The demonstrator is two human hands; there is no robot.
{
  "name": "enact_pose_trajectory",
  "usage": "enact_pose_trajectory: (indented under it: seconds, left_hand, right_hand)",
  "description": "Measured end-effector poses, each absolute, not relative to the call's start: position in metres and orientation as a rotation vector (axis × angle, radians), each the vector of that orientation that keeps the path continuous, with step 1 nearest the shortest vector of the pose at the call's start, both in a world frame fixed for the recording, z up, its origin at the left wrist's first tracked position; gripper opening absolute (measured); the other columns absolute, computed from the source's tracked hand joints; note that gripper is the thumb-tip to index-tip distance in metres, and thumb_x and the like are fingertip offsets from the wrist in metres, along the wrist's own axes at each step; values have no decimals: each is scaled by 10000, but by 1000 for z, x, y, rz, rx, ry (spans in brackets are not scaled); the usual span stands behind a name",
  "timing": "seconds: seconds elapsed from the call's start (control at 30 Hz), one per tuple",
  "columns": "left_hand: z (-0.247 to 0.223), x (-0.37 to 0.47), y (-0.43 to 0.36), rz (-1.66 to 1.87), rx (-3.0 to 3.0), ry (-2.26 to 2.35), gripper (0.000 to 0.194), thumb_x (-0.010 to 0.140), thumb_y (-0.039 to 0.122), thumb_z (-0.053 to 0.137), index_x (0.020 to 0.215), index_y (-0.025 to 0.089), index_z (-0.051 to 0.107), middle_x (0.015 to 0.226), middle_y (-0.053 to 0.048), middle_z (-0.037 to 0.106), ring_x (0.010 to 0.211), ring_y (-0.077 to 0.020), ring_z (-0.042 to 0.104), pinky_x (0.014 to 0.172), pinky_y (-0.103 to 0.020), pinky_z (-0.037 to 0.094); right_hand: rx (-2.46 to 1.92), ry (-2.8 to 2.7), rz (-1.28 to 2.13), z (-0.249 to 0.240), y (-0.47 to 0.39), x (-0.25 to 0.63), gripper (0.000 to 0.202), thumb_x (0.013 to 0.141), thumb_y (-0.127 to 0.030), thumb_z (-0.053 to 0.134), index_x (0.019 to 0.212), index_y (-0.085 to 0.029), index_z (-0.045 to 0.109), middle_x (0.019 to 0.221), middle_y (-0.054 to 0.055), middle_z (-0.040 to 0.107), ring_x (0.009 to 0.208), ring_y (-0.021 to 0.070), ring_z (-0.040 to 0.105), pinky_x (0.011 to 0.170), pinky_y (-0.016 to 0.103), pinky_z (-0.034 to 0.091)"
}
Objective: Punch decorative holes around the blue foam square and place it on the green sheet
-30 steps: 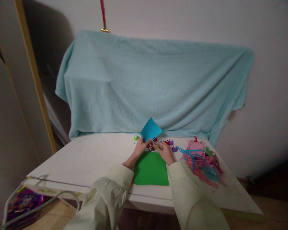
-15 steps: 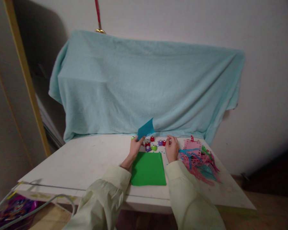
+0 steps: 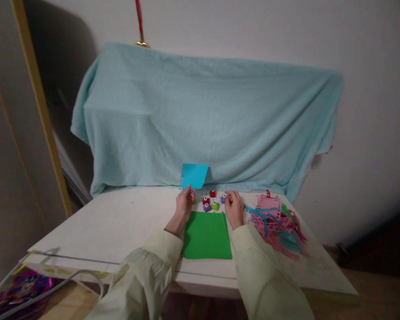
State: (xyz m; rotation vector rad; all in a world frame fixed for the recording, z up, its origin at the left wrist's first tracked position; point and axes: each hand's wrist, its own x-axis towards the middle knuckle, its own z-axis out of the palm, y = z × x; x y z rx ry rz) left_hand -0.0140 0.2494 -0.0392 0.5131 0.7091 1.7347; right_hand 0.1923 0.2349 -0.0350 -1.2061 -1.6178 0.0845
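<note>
Between its fingers my left hand (image 3: 184, 205) pinches a blue paper piece (image 3: 195, 175), raised above the table's back edge, with punched holes along its left side. My right hand (image 3: 234, 208) is closed beside a purple figure (image 3: 223, 198); whatever its fingertips hold is too small to name. Between the hands sit small one-eyed figures: a red one (image 3: 212, 193), another red one (image 3: 206, 201), a purple one (image 3: 206, 207) and a green one (image 3: 215, 206). Nearer me lies a green sheet stack (image 3: 207, 235).
A pile of pink, blue and green paper strips (image 3: 276, 226) covers the right part of the white table (image 3: 103, 222). Behind hangs a light blue cloth (image 3: 203, 115). A metal tube frame (image 3: 53, 293) stands at the lower left.
My left hand has turned the blue paper to face me more fully and shifted it slightly left. My right hand has moved a little left, over the spot of a red figure.
</note>
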Motion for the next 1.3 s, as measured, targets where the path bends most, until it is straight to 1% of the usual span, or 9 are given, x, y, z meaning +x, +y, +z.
enact_pose_trajectory:
  seconds: [0.2, 0.3, 0.43, 0.57, 0.7, 0.87, 1.0, 1.13, 1.3]
  left_hand:
    - [-30, -14, 249, 1613, 420, 517, 201, 724, 198, 768, 816, 122, 606, 730, 5, 644, 477, -13, 505, 471, -123, 445]
    - [-27, -13, 245, 1457, 418, 351, 117, 767, 139, 712, 818, 118, 608, 698, 14, 605, 492, -9, 491, 495, -112, 462]
    - [-22, -10, 237, 1343, 497, 252, 76, 783, 125, 681, 826, 117, 619, 659, 12, 561, 522, -36, 496, 515, -150, 476]
    - [-12, -20, 231, 1408, 478, 152, 92, 780, 110, 664, 869, 125, 646, 661, 12, 542, 557, -50, 488, 557, -178, 471]
    - [-3, -41, 225, 1551, 412, 1, 85, 770, 83, 655, 791, 165, 653, 596, 31, 473, 540, -54, 456, 547, -175, 431]
    - [1, -52, 220, 1608, 361, -143, 133, 778, 46, 639, 782, 179, 640, 591, 39, 472, 539, -46, 450, 527, -145, 399]
    - [5, -52, 214, 1667, 354, -113, 118, 825, 87, 626, 764, 187, 634, 603, 28, 509, 543, -60, 437, 498, -143, 382]
    - [12, -55, 208, 1882, 377, 68, 136, 870, 225, 632, 734, 239, 635, 610, 18, 549, 547, -90, 415, 480, -159, 377]
    - [14, -53, 206, 1946, 461, 253, 216, 848, 322, 663, 654, 249, 605, 561, 20, 518, 536, -101, 379, 471, -172, 346]
  right_hand:
    - [-1200, -1604, 96, -35, 236, 192, 241, 879, -169, 415, 974, -165, 636, 942, 87, 627, 739, 185, 564, 718, 298, 435]
    - [-1201, -1603, 105, -36, 235, 191, 242, 876, -168, 415, 970, -169, 638, 936, 81, 629, 730, 180, 562, 713, 293, 435]
    - [-1233, -1549, 71, -31, 232, 193, 233, 869, -177, 425, 960, -176, 640, 940, 77, 628, 731, 179, 559, 726, 296, 435]
    - [-1304, -1310, -124, -16, 231, 208, 228, 856, -191, 447, 986, -167, 633, 913, 85, 611, 775, 200, 547, 781, 330, 420]
    - [-1290, -1126, -285, -2, 231, 228, 228, 835, -166, 451, 986, -157, 622, 900, 93, 589, 823, 216, 530, 840, 361, 399]
    - [-1305, -1043, -343, 1, 230, 240, 224, 808, -145, 446, 951, -157, 618, 857, 81, 566, 797, 218, 510, 823, 363, 394]
    - [-1302, -1073, -347, 2, 228, 240, 211, 810, -155, 453, 938, -166, 620, 829, 65, 550, 769, 215, 499, 813, 355, 392]
    - [-1327, -1056, -339, 4, 226, 239, 215, 821, -162, 445, 935, -165, 627, 848, 77, 565, 742, 215, 495, 795, 358, 382]
    - [-1352, -1044, -335, 4, 225, 240, 240, 827, -167, 422, 926, -166, 641, 879, 100, 587, 806, 244, 523, 794, 369, 376]
